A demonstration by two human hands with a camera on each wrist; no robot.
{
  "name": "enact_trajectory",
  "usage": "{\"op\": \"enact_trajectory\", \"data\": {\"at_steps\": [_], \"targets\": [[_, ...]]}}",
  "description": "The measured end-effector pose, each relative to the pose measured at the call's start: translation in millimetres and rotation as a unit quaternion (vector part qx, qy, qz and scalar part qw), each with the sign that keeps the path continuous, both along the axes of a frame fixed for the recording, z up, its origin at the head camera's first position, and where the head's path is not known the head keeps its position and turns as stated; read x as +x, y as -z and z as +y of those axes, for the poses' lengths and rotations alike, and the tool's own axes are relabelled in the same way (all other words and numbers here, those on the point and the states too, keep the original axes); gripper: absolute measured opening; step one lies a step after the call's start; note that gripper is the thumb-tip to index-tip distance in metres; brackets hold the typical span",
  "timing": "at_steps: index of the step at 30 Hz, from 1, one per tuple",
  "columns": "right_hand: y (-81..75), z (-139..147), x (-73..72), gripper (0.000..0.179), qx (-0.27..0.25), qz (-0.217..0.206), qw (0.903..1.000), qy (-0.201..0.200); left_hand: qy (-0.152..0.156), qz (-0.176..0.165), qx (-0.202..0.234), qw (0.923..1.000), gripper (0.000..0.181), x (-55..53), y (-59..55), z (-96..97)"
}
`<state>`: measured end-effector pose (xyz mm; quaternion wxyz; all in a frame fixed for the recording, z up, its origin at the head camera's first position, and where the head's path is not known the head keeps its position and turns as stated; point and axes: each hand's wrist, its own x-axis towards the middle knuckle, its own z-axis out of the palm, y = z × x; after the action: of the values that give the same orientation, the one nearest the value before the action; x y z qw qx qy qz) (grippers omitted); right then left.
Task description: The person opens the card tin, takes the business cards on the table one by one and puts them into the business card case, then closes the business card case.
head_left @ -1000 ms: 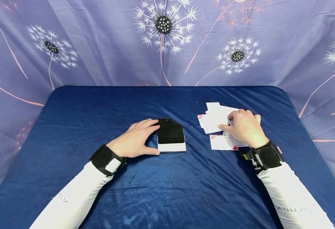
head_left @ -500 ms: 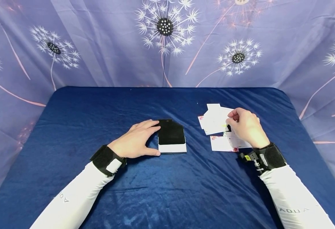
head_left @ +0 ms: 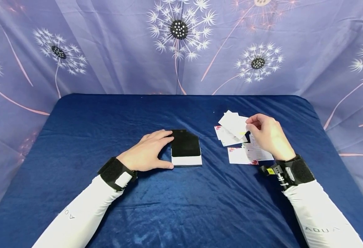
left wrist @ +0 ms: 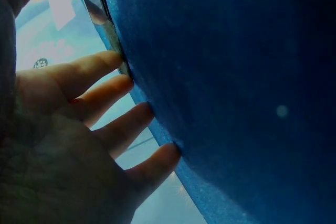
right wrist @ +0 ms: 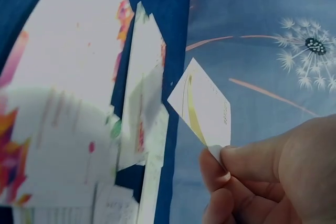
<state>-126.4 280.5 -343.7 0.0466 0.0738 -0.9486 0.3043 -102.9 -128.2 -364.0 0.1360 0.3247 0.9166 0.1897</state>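
Note:
My right hand [head_left: 267, 136] pinches a white card [head_left: 233, 123] by its corner between thumb and fingers. A yellow curved stripe shows on this card in the right wrist view, where it is lifted over the others. Below it lies a loose pile of white cards [head_left: 230, 139], some with red floral corners. My left hand [head_left: 145, 151] rests flat with spread fingers at the left side of a small black case [head_left: 185, 144], its thumb and fingertips right at the edge. A white band runs along the case's near side. In the left wrist view the fingertips [left wrist: 169, 153] touch the blue cloth.
More white cards [head_left: 242, 156] with red floral print lie just in front of the pile, partly under the right hand in the head view. A blue velvet cloth [head_left: 169, 206] covers the table. Behind stands a lilac curtain [head_left: 116, 44] with dandelion print.
My right hand has raised a white card from the pile and turned it, moving slightly up and away. My left hand and the black case have stayed in place.

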Motion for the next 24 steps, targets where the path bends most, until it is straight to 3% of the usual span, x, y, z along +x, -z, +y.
{"op": "enact_trajectory", "data": {"at_steps": [19, 24], "targets": [[-17.6, -40, -7.2, 0.016, -0.014, -0.006, 0.9996, -0.022, -0.003, -0.003, -0.006, 1.0000, 0.098, -0.1, 0.3, 0.6], [-17.6, -51, -9.7, 0.016, -0.014, 0.000, 0.9987, -0.049, -0.005, -0.005, -0.009, 0.9999, 0.099, -0.2, 0.6, 0.2]]}}
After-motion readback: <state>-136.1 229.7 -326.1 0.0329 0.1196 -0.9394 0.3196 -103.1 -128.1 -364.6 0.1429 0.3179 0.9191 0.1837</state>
